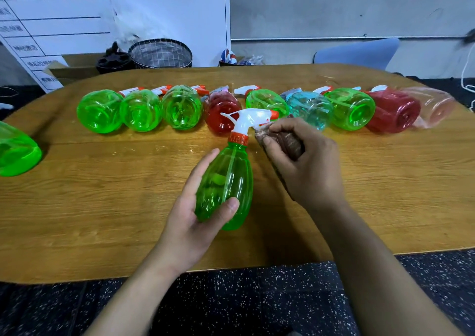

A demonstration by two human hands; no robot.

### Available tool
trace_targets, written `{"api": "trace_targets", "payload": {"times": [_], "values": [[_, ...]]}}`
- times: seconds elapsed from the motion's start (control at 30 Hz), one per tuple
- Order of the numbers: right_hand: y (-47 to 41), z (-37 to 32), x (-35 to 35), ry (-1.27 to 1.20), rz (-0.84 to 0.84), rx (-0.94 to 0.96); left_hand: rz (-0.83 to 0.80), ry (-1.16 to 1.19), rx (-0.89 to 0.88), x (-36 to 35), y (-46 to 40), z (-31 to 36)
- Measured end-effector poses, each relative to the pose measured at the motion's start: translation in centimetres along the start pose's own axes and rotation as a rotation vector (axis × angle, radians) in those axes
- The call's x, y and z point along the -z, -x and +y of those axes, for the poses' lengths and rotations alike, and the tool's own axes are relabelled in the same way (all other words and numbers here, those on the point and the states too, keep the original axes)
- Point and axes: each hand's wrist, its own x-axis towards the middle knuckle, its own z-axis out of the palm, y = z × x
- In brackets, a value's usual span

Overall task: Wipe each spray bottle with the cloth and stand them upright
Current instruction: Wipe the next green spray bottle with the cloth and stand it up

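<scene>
Head view, one frame. I see the left hand (198, 207) cradling a green spray bottle (226, 186) from below, thumb curled over the lower body and fingers up its far side, above the middle of the tabletop (102, 207) towards the near edge. Bottle's long axis runs from base at the near edge up and away to its white trigger head (250, 117), leaning slightly; nozzle points right.

Right hand (298, 161) grips a bunched brown cloth (282, 139), its leading edge at the underside of the trigger head, just right of the orange collar (238, 138). Whether the cloth actually touches the plastic I cannot say for certain; fingers hide that spot.

Judgement: wiping in progress at the head end. The body lies down and left of the cloth hand, so the next stroke would run along the long axis towards me, with the left hand turning the bottle to present fresh faces.

Row of lying bottles (349, 108) along the far edge, bases facing me, green, red, blue and pale pink; one more green bottle (15, 153) at the left edge. None stands upright yet, so most of the task is left.
</scene>
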Motion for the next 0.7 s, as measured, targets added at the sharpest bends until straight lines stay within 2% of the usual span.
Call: {"api": "trace_targets", "payload": {"times": [0.13, 0.33, 0.43, 0.53, 0.57, 0.63, 0.7], "values": [[-0.1, 0.3, 0.6, 0.033, -0.115, -0.061, 0.008, 0.038, 0.019, 0.2, -0.1, 0.0], [0.0, 0.0, 0.3, -0.010, 0.043, 0.017, -0.021, -0.023, 0.012, 0.1, 0.0, -0.3], [-0.3, 0.0, 0.9, -0.027, -0.091, -0.013, -0.009, 0.001, 0.019, 0.2, -0.1, -0.2], [-0.7, 0.4, 2.0, -0.035, -0.297, -0.135, 0.013, 0.012, 0.022, 0.2, 0.0, -0.1], [-0.9, 0.6, 2.3, -0.075, -0.313, -0.183, 0.017, 0.012, 0.020, 0.2, 0.0, -0.1], [-1.2, 0.5, 2.7, -0.201, -0.171, -0.240, 0.012, 0.000, 0.012, 0.1, 0.0, -0.2], [-1.4, 0.1, 2.9, -0.298, 0.102, -0.224, -0.006, -0.005, 0.008, 0.1, 0.1, -0.2]]}}
